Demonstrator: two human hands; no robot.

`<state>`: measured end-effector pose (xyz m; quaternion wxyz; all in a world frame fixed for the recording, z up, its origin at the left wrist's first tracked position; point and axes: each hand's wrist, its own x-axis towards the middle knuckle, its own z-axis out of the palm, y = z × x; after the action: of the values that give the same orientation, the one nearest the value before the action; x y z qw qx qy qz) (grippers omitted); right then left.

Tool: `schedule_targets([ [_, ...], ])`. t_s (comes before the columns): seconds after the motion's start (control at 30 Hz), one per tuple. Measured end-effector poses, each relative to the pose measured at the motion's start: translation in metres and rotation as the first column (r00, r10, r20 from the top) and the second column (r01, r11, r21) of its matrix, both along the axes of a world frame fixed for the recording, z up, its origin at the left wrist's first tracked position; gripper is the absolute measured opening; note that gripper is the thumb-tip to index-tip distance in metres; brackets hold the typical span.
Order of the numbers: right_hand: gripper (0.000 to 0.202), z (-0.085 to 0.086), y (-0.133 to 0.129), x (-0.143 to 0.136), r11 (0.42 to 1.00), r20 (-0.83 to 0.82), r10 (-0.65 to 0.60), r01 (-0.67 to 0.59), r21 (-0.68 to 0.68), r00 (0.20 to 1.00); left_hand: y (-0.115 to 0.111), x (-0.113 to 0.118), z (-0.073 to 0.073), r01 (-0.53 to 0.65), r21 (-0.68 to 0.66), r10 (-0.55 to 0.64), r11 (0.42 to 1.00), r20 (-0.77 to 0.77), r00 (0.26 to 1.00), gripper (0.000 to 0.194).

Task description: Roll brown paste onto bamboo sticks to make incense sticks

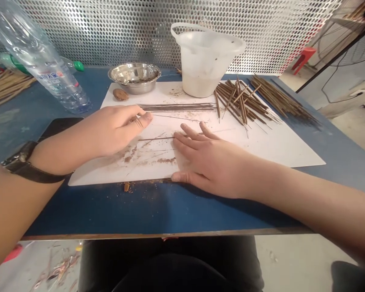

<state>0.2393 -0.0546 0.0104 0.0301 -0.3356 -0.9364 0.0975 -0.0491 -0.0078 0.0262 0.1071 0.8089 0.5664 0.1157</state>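
Note:
My right hand [205, 160] lies flat on the white board [276, 142], fingers spread, over a thin brown stick [155, 138] whose left part shows past the fingertips. My left hand [118, 127], with a dark watch on its wrist, has its fingers curled and its thumb close to the index fingertip. A thin dark stick [179, 118] runs out from that thumb tip to the right; the grip itself is partly hidden. Just beyond is a row of thin dark sticks [179, 107] lying side by side. Brown crumbs [166, 160] dot the board.
At the back stand a metal bowl [140, 83] and a white plastic bucket [200, 65]. A brown lump [120, 95] sits near the bowl. Thicker brown sticks [241, 101] are piled to the right, beside another bundle [284, 99]. A large clear bottle [45, 65] stands left.

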Motion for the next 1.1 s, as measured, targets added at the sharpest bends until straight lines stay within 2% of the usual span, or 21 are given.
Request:
schedule_targets([
  [0.3,0.088,-0.001,-0.001,-0.001,0.998,0.017,-0.047,0.046,0.052,0.999,-0.002,0.002,0.002,-0.022,-0.013,0.022,1.000,-0.014,1.000,0.069],
  [0.5,0.080,0.010,-0.021,0.005,0.993,-0.003,-0.054,0.054,0.104,0.999,-0.003,0.009,0.005,-0.026,-0.021,0.025,0.999,-0.025,0.999,0.064],
  [0.6,0.080,0.010,-0.027,0.002,0.988,-0.043,-0.081,0.086,0.126,0.996,-0.004,0.010,0.006,-0.025,-0.025,0.024,0.999,-0.025,0.999,0.063],
  [0.87,0.104,-0.011,-0.007,-0.014,0.997,-0.073,-0.079,0.078,-0.024,0.994,-0.004,0.008,0.004,-0.020,-0.030,0.020,0.999,-0.005,1.000,0.064],
  [1.1,0.104,-0.001,-0.020,-0.005,0.988,-0.053,-0.095,0.087,-0.128,0.994,-0.004,0.008,0.005,-0.011,-0.025,0.011,1.000,0.006,1.000,0.063],
])
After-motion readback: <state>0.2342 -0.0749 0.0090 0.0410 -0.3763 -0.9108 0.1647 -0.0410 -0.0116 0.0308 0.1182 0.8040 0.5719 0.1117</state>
